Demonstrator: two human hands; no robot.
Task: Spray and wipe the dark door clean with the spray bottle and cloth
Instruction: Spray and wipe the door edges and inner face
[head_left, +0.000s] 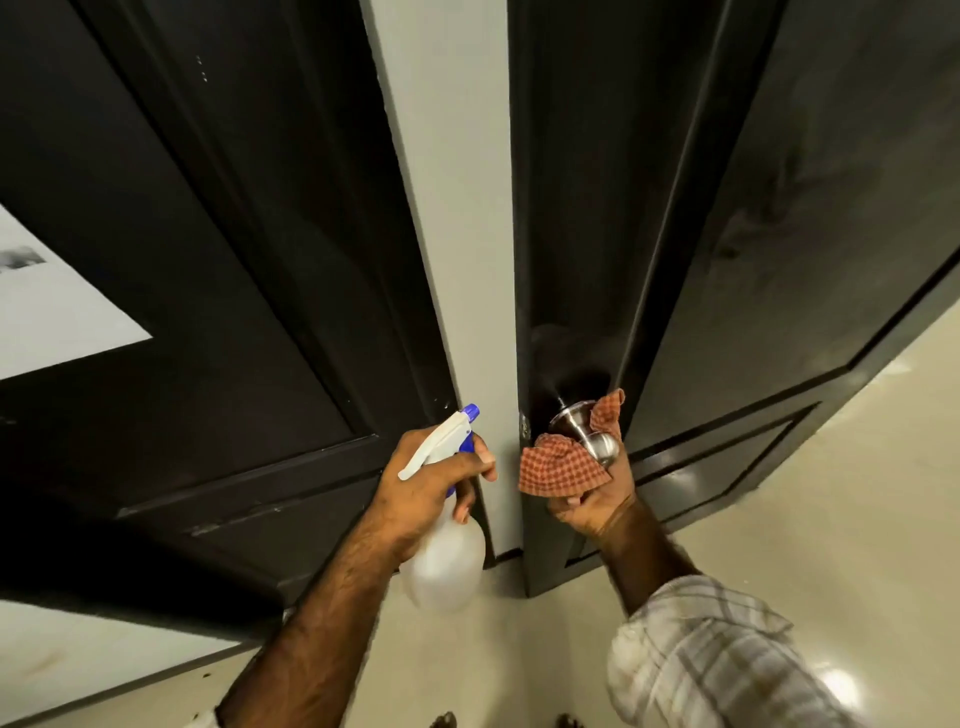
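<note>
The dark door stands at the right, streaked with smears, its steel knob near the left edge. My right hand holds an orange checked cloth bunched around and under the knob. My left hand grips a translucent spray bottle by its neck. The bottle's white trigger head and blue nozzle point up toward the door's edge, a finger curled by the trigger.
A second dark panelled door fills the left, with a grey wall strip between the two. A white sheet hangs on the left door. Pale glossy floor lies below, and my toes show at the bottom edge.
</note>
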